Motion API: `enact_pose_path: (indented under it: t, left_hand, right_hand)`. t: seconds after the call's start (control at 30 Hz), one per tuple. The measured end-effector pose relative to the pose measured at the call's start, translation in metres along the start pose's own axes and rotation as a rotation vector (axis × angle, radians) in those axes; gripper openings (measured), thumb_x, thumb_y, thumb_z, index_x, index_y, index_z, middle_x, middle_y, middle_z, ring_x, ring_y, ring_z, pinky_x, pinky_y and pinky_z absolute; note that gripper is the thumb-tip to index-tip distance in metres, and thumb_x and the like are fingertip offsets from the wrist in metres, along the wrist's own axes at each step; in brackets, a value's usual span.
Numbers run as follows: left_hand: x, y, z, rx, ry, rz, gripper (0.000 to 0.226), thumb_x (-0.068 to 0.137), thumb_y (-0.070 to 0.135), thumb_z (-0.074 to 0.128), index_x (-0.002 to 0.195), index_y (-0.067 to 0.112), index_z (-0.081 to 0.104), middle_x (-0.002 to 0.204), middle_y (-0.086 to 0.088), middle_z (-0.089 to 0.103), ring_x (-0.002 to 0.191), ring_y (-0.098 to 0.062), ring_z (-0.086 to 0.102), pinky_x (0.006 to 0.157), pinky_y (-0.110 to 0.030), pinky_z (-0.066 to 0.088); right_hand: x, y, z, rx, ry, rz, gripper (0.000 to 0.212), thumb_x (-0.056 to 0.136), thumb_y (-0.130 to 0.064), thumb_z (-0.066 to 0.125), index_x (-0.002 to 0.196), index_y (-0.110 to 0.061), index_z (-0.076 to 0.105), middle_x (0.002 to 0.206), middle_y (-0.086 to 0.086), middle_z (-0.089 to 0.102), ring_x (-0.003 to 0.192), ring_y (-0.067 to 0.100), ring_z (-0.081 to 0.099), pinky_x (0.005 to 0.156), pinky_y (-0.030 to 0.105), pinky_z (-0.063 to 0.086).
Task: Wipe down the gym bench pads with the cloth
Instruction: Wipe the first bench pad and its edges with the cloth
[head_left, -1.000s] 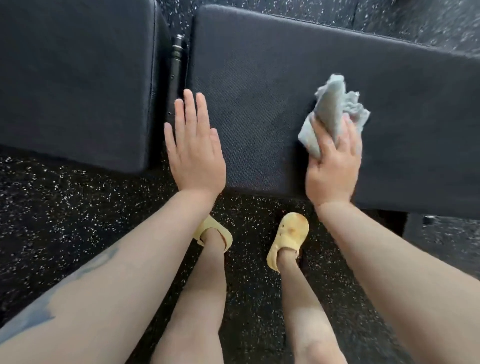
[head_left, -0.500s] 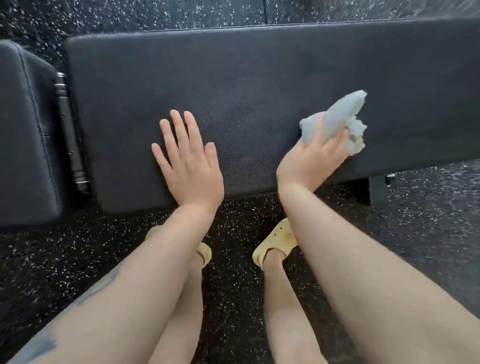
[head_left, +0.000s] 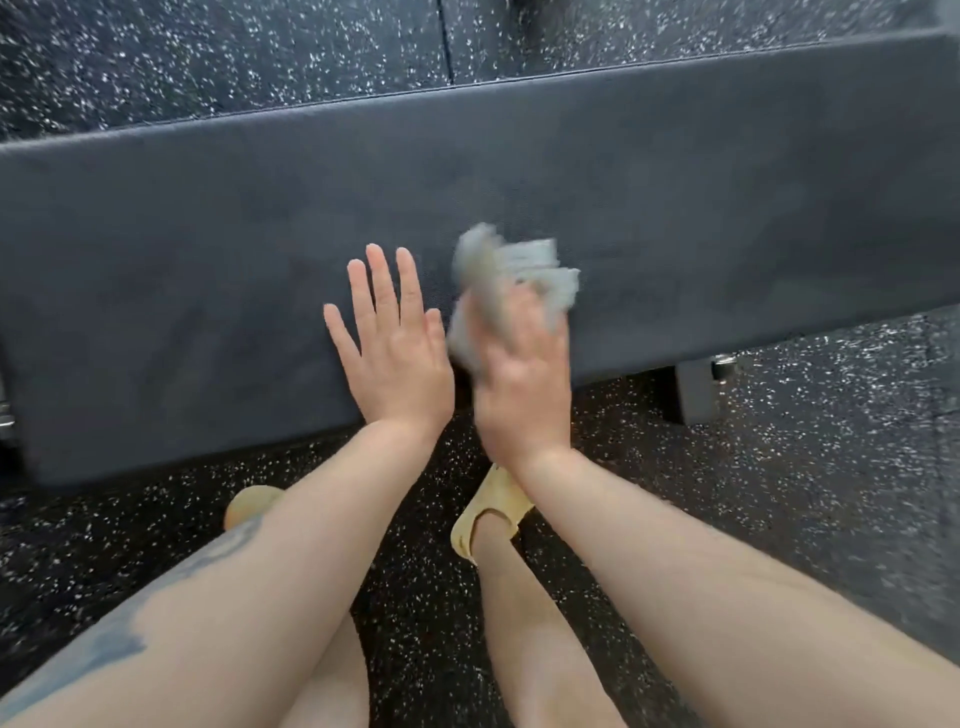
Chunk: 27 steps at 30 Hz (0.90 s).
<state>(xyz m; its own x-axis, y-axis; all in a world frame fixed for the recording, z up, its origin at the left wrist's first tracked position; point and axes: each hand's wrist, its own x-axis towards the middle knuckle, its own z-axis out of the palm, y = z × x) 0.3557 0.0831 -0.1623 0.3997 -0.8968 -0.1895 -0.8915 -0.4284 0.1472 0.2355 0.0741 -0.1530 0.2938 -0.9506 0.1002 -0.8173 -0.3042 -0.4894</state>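
The left hand (head_left: 397, 349) lies flat on the dark bench pad (head_left: 208, 249), fingers straight and a little spread, holding nothing. Just beside it, the right hand (head_left: 522, 387) grips a crumpled pale cloth (head_left: 506, 273), which bunches out past its fingers and against the pad; both are blurred. Below the wrists, yellow clogs (head_left: 488, 512) stand on the speckled black floor (head_left: 779, 467).

Left hand (head_left: 397, 358) on bench pad (head_left: 208, 270), right hand (head_left: 524, 384) with cloth (head_left: 498, 270) just right
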Motion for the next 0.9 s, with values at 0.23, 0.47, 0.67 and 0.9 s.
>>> enact_pose_path:
  t: [0.23,0.47,0.67,0.9]
  left_hand:
    - [-0.001,0.02,0.0,0.019,0.016,-0.056,0.057,0.102,0.03,0.023,0.155,0.019,0.007,0.163,-0.005,0.005,0.15,-0.023,0.004,0.118,-0.051,0.008]
    - [-0.001,0.02,0.002,0.004,0.043,-0.063,0.057,0.101,0.03,0.024,0.155,0.02,0.009,0.163,-0.003,0.007,0.15,-0.022,0.006,0.118,-0.051,0.009]
    - [-0.002,0.02,0.004,-0.046,0.092,-0.076,0.055,0.101,0.03,0.026,0.154,0.019,0.016,0.162,-0.004,0.012,0.149,-0.022,0.009,0.119,-0.05,0.008]
    - [0.035,-0.029,-0.015,-0.159,0.025,0.083,0.06,0.095,0.029,0.042,0.152,0.014,0.027,0.161,-0.008,0.018,0.149,-0.025,0.012,0.118,-0.046,0.013]
  right_hand:
    - [0.012,0.154,-0.08,-0.13,0.135,0.318,0.051,0.088,-0.012,0.059,0.135,-0.031,0.051,0.138,0.02,0.046,0.128,0.042,0.04,0.11,0.052,0.031]
    - [-0.021,0.077,-0.027,-0.201,-0.168,-0.322,0.05,0.088,-0.021,0.053,0.138,-0.026,0.051,0.151,0.008,0.035,0.142,0.027,0.028,0.117,0.05,0.02]
    - [0.037,0.163,-0.069,-0.146,0.103,0.187,0.046,0.086,-0.014,0.058,0.132,-0.009,0.056,0.134,0.018,0.052,0.129,0.036,0.041,0.113,0.041,0.03]
    - [0.065,0.013,0.012,-0.115,-0.237,-0.476,0.042,0.087,-0.02,0.054,0.128,-0.021,0.062,0.146,0.01,0.046,0.136,0.03,0.039,0.111,0.052,0.029]
